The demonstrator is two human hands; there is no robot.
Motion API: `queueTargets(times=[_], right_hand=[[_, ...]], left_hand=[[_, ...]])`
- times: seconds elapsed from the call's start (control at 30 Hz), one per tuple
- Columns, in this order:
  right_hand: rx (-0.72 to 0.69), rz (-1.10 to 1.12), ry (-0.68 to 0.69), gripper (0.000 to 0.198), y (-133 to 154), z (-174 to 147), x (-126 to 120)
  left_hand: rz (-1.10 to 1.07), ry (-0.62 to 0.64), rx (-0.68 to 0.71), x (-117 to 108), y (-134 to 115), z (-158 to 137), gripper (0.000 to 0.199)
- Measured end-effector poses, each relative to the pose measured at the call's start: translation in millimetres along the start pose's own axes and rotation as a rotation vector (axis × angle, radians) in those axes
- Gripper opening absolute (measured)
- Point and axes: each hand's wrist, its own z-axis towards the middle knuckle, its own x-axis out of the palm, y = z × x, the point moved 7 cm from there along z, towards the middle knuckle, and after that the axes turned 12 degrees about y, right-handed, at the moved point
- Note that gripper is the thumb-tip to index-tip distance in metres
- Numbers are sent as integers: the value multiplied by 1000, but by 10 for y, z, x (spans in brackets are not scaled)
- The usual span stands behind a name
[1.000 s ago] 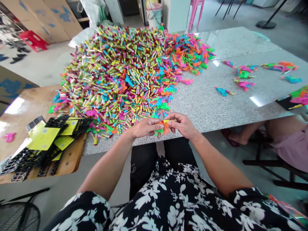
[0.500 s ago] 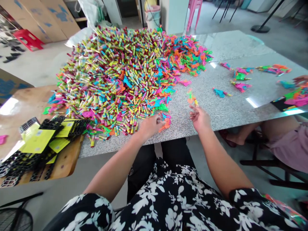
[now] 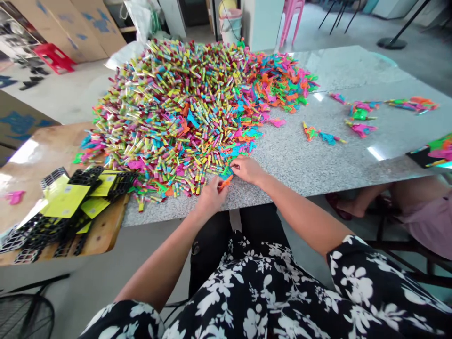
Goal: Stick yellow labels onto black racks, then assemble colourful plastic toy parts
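Note:
My left hand is closed on an orange toy gun at the near edge of the pile. Just right of it, my right hand has its fingers pinched together at the blue and green toy guns; what lies between them is hidden. A large heap of small tubes, yellow, pink and blue with dark red ends, spreads ahead of both hands. To the right on the table lie an orange toy gun with a yellow-ended tube and a blue toy gun with a tube.
Black plastic grids with yellow cards are stacked on the wooden table at left. More toy guns form a heap at the back of the granite table. Another person's leg shows at right.
My right hand has come left to the pile from the open table; the orange toy gun with its tube now lies beside the blue one. My left hand now holds an orange toy gun.

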Motion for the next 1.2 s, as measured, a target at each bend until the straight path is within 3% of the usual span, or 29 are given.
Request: queueTargets(times=[0.17, 0.3, 0.43, 0.53, 0.6, 0.7, 0.77, 1.0, 1.2], right_hand=[[-117, -154, 113, 27, 564, 208, 192], [-24, -314, 189, 31, 816, 416, 425], [29, -287, 184, 26, 888, 504, 524], [13, -97, 85, 15, 891, 420, 411], [-27, 184, 52, 12, 879, 311, 326], [-138, 639, 192, 16, 926, 145, 340], [-196, 804, 284, 23, 976, 54, 365], [-186, 926, 281, 36, 918, -72, 348], [-199, 890, 290, 31, 823, -128, 316]], left_hand=[[-460, 15, -126, -313, 443, -269, 31], [-569, -22, -132, -474, 600, -431, 41], [-585, 19, -134, -506, 622, -485, 43], [-605, 41, -125, -559, 605, -491, 47], [-600, 52, -116, -614, 590, -492, 47], [-575, 106, -74, -676, 532, -478, 43], [-563, 152, -27, -695, 471, -457, 41], [-484, 214, 9, -725, 311, -391, 37], [-316, 284, 26, -763, 163, -387, 36]])
